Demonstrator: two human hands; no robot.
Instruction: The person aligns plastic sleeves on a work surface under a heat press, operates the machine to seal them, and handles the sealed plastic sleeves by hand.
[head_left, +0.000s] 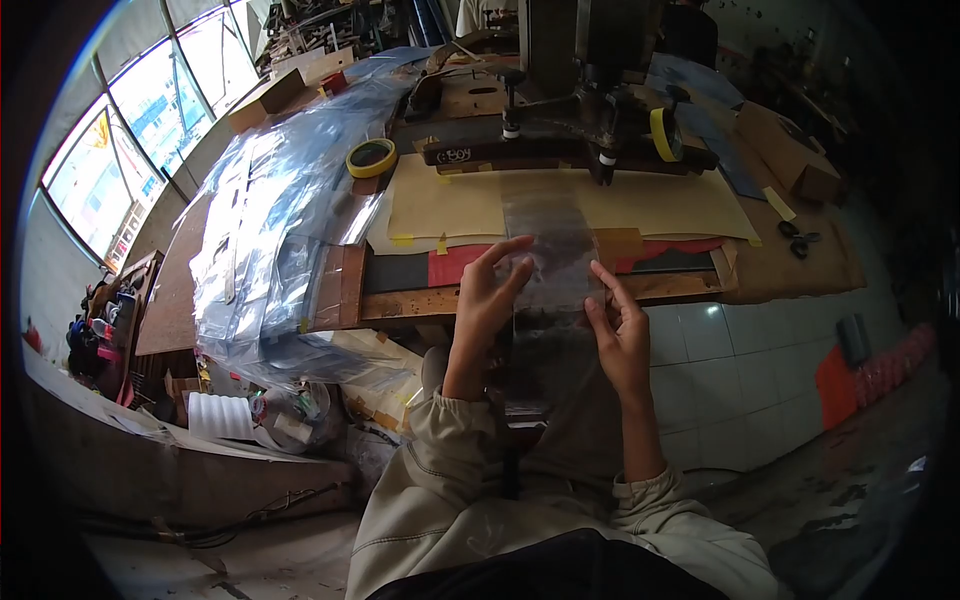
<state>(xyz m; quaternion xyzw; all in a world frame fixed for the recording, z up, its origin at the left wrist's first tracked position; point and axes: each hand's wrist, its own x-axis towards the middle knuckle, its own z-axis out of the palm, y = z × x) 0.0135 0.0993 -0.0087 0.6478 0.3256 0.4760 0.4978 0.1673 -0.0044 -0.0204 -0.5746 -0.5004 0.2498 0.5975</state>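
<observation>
Head view: two bare hands, one clear strip between them, at the near edge of one workbench (415,303).
Left hand: one, the left hand (488,295), thumb and forefinger slightly apart, at the left edge of the strip; whether they pinch it, one cannot tell.
Right hand: one, the right hand (622,335), forefinger and thumb at the right edge, the gap between them narrow; how firm the hold is cannot be told.
Clear plastic strip: one clear plastic strip (560,285), running from near the machine's bar, across the bench edge, toward the person's lap.
Machine: one dark bar (565,158) above the bench, with two upright posts by it, each white near its lower end.
Cream sheeting: cream sheeting (440,205) beneath the strip; how many layers cannot be told.
Red patches: two red patches (455,266) showing, one either side of the strip.
Yellow tape: two rolls, one tape roll (371,173) left of the bar, another tape roll (659,136) at its right end.
Plastic sheets: one broad heap of plastic sheets (275,215) on the left; too overlapped to count.
Cardboard boxes: two, one cardboard box (790,150) at right, one far left.
Sleeves: two, pale, gathered at the cuffs.
</observation>
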